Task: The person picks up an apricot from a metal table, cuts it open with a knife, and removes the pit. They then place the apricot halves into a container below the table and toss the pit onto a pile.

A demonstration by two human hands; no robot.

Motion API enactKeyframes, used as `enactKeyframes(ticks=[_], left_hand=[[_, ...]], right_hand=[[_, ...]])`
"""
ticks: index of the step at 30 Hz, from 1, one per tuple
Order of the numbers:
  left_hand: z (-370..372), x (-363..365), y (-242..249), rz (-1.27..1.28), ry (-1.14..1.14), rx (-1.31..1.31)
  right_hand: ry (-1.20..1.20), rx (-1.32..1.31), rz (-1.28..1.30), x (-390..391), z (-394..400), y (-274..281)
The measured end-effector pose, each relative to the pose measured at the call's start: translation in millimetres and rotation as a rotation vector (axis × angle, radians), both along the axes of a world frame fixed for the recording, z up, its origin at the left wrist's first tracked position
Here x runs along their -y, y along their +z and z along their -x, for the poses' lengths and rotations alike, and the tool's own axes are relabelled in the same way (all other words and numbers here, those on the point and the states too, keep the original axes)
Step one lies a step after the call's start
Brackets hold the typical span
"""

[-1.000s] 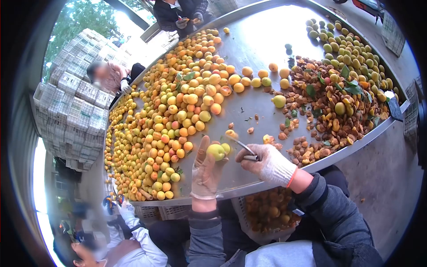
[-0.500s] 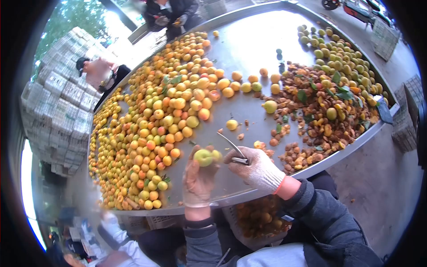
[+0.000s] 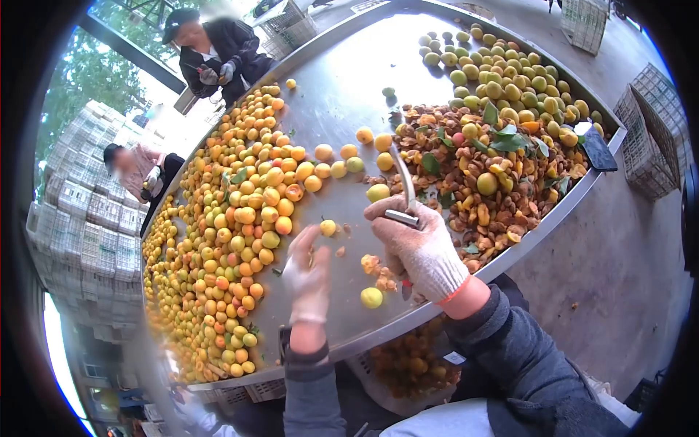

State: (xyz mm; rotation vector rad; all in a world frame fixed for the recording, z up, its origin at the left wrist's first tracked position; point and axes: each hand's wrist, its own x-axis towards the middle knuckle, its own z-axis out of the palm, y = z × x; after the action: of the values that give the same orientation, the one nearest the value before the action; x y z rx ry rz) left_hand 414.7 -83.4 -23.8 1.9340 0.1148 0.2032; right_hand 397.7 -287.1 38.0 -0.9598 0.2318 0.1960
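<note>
Fruit: apricot (image 3: 371, 297), held half a second ago, now lies on the metal table (image 3: 342, 95) near its front rim.
Left hand (image 3: 307, 280): gloved, open, empty, blurred.
Right hand (image 3: 420, 247): clenched around knife (image 3: 403, 191), blade now upright.

Bare concrete floor (image 3: 626, 291), stacked white crates (image 3: 80, 218) at left, green trees (image 3: 87, 73), bright daylight.
</note>
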Motion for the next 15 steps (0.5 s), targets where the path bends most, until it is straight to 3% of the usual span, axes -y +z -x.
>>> enactKeyframes(ticks=[3, 5, 6, 8, 10, 15], left_hand=[[-67, 32, -32, -0.554, -0.277, 0.202], [-107, 50, -88, -0.473, -0.324, 0.079], [-117, 60, -105, -0.206, -0.303, -0.008], [-115, 80, -89, -0.757, -0.22, 0.029], [-119, 78, -95, -0.691, -0.222, -0.002], [-112, 43, -98, -0.421, -0.196, -0.109]], right_hand=[[-0.064, 0.042, -0.004, 11, -7, -10], [-0.069, 0.059, 0.0, 15, -7, -8], [-0.067, 0.069, 0.011, 17, -6, -7], [-0.072, 0.177, 0.054, 20, -6, -10], [-0.034, 0.073, 0.062, 25, -4, 1], [-0.04, 0.097, 0.033, 18, -4, -6]])
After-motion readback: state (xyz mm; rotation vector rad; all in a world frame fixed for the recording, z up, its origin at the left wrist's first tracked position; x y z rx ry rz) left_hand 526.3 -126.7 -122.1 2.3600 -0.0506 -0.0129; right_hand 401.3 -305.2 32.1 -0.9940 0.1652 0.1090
